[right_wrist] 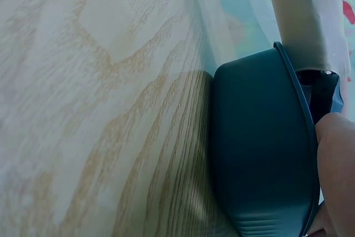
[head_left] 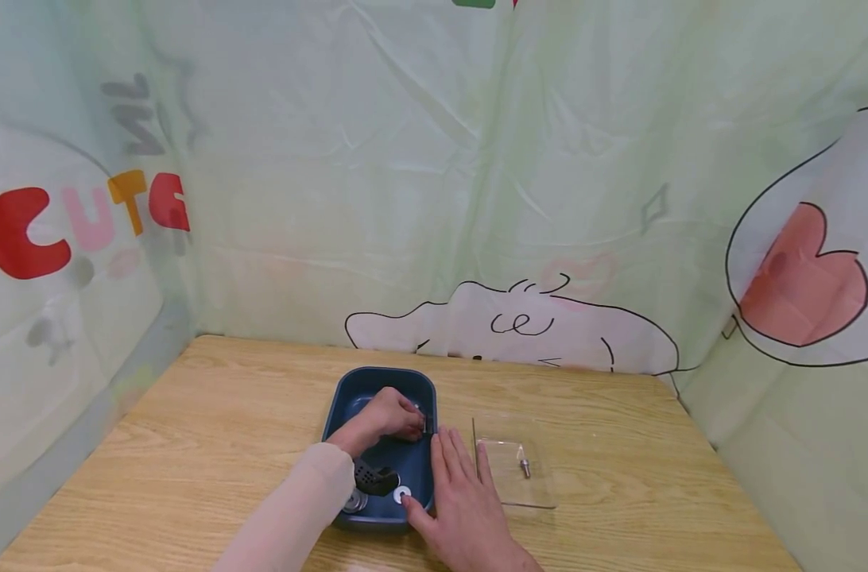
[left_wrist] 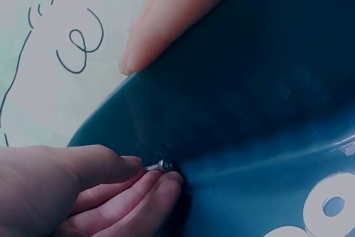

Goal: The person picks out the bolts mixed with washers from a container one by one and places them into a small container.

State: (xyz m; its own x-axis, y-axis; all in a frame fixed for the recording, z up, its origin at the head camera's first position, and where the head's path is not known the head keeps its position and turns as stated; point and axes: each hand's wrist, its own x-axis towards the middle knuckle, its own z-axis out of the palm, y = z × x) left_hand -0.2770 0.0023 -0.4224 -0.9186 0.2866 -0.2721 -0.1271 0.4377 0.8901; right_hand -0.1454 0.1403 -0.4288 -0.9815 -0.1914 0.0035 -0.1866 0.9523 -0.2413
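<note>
My left hand (head_left: pixel 398 415) reaches into the blue box (head_left: pixel 382 373), near its far right inner wall. In the left wrist view, its thumb and fingers pinch a small metal screw (left_wrist: pixel 165 165), whose round head shows at the fingertips. Most of the shank is hidden by the fingers. My right hand (head_left: pixel 466 508) rests against the box's right rim with straight fingers, the thumb reaching over the edge. A pale flat washer (head_left: pixel 402 495) lies on the box floor by that thumb. More metal rings (head_left: pixel 355 500) sit in the near left corner, partly covered by the left wrist.
Right of the box, a clear plastic tray (head_left: pixel 530 505) stands on the wooden table (head_left: pixel 248 397), with one metal bolt (head_left: pixel 525 467) in it. A black device (head_left: pixel 377 478) is worn on the left wrist. Behind the table hangs a printed curtain (head_left: pixel 319 199).
</note>
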